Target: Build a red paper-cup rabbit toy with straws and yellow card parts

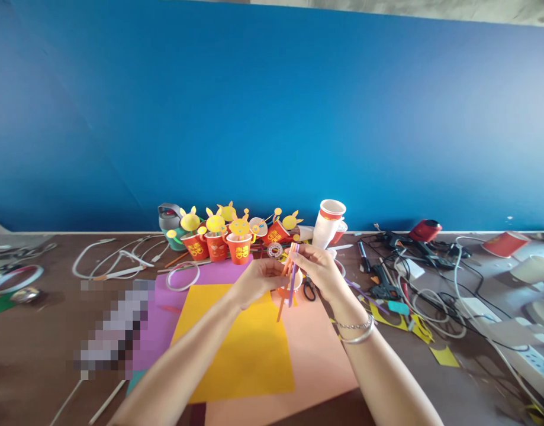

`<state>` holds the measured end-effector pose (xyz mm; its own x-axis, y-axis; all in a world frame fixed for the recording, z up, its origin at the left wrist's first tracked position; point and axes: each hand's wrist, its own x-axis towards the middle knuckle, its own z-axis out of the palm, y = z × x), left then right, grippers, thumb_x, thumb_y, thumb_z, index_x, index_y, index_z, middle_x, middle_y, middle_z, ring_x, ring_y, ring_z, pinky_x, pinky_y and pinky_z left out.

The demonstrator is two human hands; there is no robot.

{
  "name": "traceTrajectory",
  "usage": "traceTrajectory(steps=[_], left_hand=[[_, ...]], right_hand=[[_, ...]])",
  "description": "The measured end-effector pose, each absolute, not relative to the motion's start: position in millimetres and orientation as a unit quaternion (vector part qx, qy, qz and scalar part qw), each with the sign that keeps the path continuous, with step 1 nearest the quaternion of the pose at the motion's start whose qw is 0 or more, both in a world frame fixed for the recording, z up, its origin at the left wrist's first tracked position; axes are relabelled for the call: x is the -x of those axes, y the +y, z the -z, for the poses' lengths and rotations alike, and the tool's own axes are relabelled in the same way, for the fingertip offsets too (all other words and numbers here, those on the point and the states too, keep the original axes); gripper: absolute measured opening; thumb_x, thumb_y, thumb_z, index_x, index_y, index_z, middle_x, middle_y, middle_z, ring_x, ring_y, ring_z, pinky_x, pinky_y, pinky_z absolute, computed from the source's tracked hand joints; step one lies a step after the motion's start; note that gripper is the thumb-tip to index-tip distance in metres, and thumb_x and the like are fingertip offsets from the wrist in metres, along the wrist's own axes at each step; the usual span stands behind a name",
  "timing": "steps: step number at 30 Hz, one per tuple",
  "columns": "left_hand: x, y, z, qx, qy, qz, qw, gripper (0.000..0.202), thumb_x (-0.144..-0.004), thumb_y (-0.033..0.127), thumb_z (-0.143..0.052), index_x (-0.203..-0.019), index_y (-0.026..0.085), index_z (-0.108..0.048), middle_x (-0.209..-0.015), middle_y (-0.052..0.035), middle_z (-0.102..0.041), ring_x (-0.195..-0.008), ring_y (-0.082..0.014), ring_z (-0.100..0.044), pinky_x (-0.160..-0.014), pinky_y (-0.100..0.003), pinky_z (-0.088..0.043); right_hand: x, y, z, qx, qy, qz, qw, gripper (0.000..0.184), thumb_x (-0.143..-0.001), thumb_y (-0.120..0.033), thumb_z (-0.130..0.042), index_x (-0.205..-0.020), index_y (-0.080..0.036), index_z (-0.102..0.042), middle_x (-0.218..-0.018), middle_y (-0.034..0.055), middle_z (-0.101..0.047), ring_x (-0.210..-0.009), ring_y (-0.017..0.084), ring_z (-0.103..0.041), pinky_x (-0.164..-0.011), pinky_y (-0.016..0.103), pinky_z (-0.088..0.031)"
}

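Both my hands meet above the coloured paper sheets, holding a small bundle of thin straws (290, 278), orange, pink and purple. My left hand (256, 281) pinches the bundle from the left with its fingers closed. My right hand (318, 269) wraps closed round the upper part of the straws; silver bracelets circle that wrist. The straws hang down over a yellow paper sheet (240, 349) and a peach sheet (316, 361). Behind the hands stands a row of red paper cups with yellow rabbit-shaped toppers (227, 236).
A stack of white and red cups (328, 222) stands behind my right hand, scissors (309, 289) below it. Glue guns, black tools and white cables (414, 266) clutter the right side. Tape rolls (14, 278), white cords and a purple sheet (165, 319) lie left. A blue wall rises behind.
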<state>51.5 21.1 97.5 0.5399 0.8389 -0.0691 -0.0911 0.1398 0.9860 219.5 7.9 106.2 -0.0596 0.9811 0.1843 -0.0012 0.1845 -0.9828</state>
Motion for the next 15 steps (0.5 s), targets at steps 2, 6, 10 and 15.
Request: traceTrajectory(steps=[2, 6, 10, 15], left_hand=[[-50.9, 21.3, -96.3, -0.572, 0.337, -0.346, 0.663, 0.028, -0.060, 0.033, -0.082, -0.075, 0.013, -0.069, -0.073, -0.0054, -0.069, -0.064, -0.0163, -0.063, -0.062, -0.027, -0.045], [-50.5, 20.6, -98.4, -0.575, 0.333, -0.323, 0.674, 0.031, -0.061, 0.036, -0.081, -0.078, 0.013, -0.068, -0.071, -0.0053, -0.068, -0.062, -0.0160, -0.062, -0.059, -0.026, -0.045], [-52.9, 19.6, -102.9, -0.540, 0.353, -0.383, 0.661, 0.032, -0.055, 0.033, -0.084, -0.071, 0.014, -0.066, -0.065, -0.0012, -0.065, -0.058, -0.0119, -0.058, -0.060, -0.024, -0.044], [-55.6, 19.3, -102.0, -0.522, 0.365, -0.432, 0.639, 0.036, -0.059, 0.037, -0.082, -0.080, 0.015, -0.064, -0.071, 0.0000, -0.065, -0.064, -0.0113, -0.058, -0.062, -0.023, -0.044]], right_hand=[[-223.7, 7.8, -107.4, 0.436, -0.573, -0.469, 0.512, 0.034, -0.078, -0.048, -0.066, -0.087, -0.016, -0.069, -0.075, 0.0040, -0.068, -0.068, 0.016, -0.062, -0.063, 0.027, -0.051], [-231.5, 6.5, -109.5, 0.413, -0.599, -0.500, 0.470, 0.029, -0.079, -0.043, -0.067, -0.090, -0.016, -0.067, -0.080, 0.0039, -0.069, -0.075, 0.017, -0.065, -0.072, 0.029, -0.052], [-229.5, 4.7, -108.2, 0.416, -0.603, -0.535, 0.422, 0.038, -0.069, -0.034, -0.076, -0.101, -0.016, -0.064, -0.080, 0.0027, -0.069, -0.075, 0.019, -0.066, -0.067, 0.029, -0.053], [-220.4, 0.2, -108.0, 0.472, -0.677, -0.400, 0.399, 0.007, -0.077, -0.022, -0.061, -0.074, -0.016, -0.063, -0.062, -0.0019, -0.061, -0.059, 0.014, -0.058, -0.056, 0.024, -0.044]])
